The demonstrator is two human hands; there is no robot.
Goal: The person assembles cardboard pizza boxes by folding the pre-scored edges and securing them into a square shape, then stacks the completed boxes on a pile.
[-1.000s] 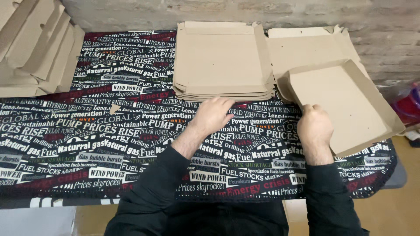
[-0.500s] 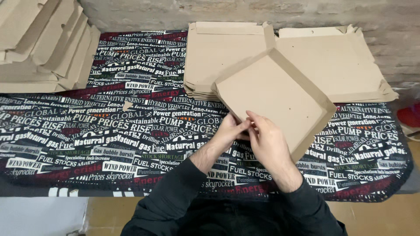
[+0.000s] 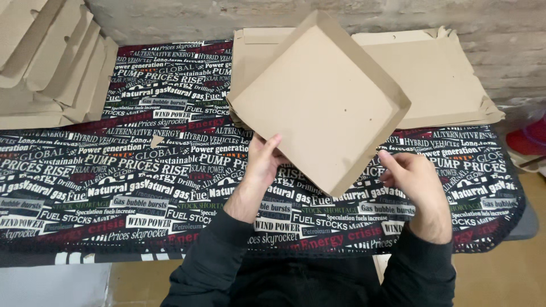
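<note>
We see our two arms covered by long dark sleeves, black or almost black, of soft plain cloth without any marking. The cuffs end at the wrists. Our left hand (image 3: 263, 164) and right hand (image 3: 414, 181) are bare, without gloves, rings or a watch.

The folded cardboard box tray (image 3: 318, 102), at twelve o'clock from the hands, is plain tan-brown, unprinted, with two tiny dark dots on its face. The stack of flat cardboard blanks (image 3: 438, 74) at one o'clock and the pile of folded boxes (image 3: 45, 68) at ten o'clock share that kraft brown. The tablecloth (image 3: 114, 187) is black, patterned all over with white lettering and some red and green words. The sleeves (image 3: 216, 267) are black. The wall (image 3: 170, 20) at twelve o'clock is grey-beige.
</note>
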